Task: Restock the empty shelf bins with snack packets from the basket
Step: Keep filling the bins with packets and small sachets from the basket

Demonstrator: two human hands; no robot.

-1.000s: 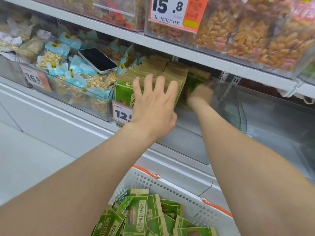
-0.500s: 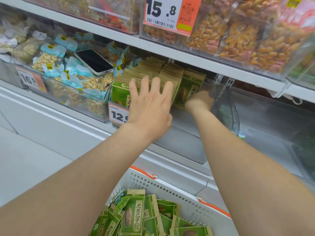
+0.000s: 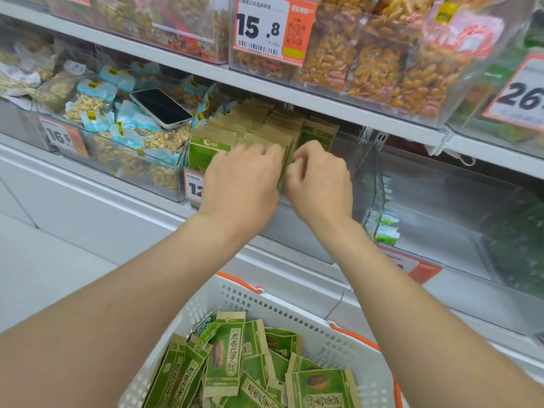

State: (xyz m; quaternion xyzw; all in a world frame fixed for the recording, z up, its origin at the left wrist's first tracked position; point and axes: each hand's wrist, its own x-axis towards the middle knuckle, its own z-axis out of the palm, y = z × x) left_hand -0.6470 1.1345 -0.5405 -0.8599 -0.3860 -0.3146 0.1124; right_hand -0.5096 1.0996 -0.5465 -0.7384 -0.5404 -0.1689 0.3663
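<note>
Well, I have both hands up at the clear plastic shelf bin (image 3: 366,172), and this is where I would watch for trouble. My left hand (image 3: 238,184) has its fingers curled over the tops of the row of green and brown paper snack packets (image 3: 259,119) standing upright inside the bin, gripping the front of the stack. My right hand (image 3: 319,187) is at the row's right side, fingers bent in and pinching packet edges.

The row stops short of the bin's right wall, so I judge that a hasty release would let the packets slump sideways into that gap or tip forward over the bin's front wall. Below and in front of the bin sits the white perforated plastic basket with orange trim (image 3: 294,310), with more loose green packets (image 3: 226,357) heaped in it. Anything spilling forward could land there or miss it.

Just left of the bin, a dark-screened smartphone in a pale case (image 3: 160,108) lies on top of pale-blue-topped nut bags (image 3: 138,142). A shove on the bin or a stray left forearm could slide it off. The orange and white price tag (image 3: 192,187) on the bin's front, beside my left hand, could be knocked loose.
</note>
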